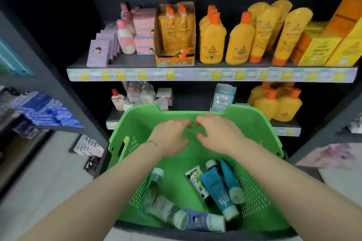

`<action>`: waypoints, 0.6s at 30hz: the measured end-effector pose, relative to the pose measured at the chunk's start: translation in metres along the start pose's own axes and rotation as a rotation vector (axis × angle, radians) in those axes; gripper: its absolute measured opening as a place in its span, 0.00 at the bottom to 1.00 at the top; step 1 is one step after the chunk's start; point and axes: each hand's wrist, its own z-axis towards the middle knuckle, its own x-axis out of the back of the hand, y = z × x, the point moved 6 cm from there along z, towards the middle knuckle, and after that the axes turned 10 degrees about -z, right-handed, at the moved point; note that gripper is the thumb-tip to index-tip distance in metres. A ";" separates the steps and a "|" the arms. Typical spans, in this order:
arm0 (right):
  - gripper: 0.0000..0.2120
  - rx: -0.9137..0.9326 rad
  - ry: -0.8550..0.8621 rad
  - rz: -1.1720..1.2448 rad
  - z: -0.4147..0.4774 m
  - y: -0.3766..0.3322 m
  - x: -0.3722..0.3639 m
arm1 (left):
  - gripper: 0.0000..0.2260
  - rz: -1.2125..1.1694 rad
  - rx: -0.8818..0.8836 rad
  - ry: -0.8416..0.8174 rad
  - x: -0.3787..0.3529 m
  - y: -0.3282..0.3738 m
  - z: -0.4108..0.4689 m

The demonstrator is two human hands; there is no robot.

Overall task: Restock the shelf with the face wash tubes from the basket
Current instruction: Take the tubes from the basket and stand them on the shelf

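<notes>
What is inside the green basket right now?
The green basket holds two blue tubes, a white cartoon-printed pack, a clear tube, a white tube and a purple tube. The left hand and right hand cover part of its far wall; anything there is hidden.

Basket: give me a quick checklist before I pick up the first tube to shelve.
1. Hands free: left hand and right hand hover over the basket, holding nothing. Ok.
2. Tubes present: blue tubes and others lie at the basket's bottom. Ok.
3. Access: nothing covers the tubes. Ok.
4. Shelf room: the lower shelf shows a gap beside the white boxes. Ok.
5. Matching face wash spot on the shelves: cannot tell.
6. Basket support: hidden. Cannot tell.
</notes>
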 end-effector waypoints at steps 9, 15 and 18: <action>0.13 -0.044 -0.221 -0.005 -0.003 0.010 -0.064 | 0.19 0.020 0.044 -0.378 -0.086 -0.031 0.006; 0.19 -0.112 -0.441 0.041 0.000 0.028 -0.090 | 0.26 -0.046 0.102 -0.645 -0.139 -0.032 0.015; 0.21 -0.120 -0.536 0.021 0.000 0.035 -0.098 | 0.27 -0.118 0.148 -0.721 -0.166 -0.026 0.021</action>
